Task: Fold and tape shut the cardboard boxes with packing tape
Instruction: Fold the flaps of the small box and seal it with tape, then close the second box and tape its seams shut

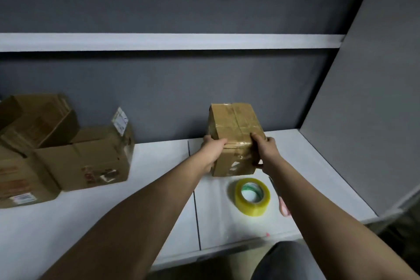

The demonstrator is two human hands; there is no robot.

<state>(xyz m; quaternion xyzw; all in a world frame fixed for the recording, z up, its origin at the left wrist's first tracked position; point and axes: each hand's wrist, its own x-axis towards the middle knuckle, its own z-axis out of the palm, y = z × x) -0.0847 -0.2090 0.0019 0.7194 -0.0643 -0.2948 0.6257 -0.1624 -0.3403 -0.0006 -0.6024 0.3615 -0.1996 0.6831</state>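
Fingers of both hands wrap the near top edge of the taped box [235, 136], which sits at centre right of the frame on the white table [159, 166]. Left hand [213, 146] clamps the near left corner, fingers curled together over the top; right hand [266, 151] grips the near right corner, fingers pressed onto the top and thumb hooked against the front face. Shiny strips of tape cross the box's lid and run down its front. Just below it in the frame lies the yellowish roll of packing tape [252, 196], flat on the table, apart from the box. To the roll's right a pink-handled tool [283, 202] peeks from beside the right forearm; what it is I cannot tell. Far left, open cardboard boxes [68, 150] crowd together, flaps up.
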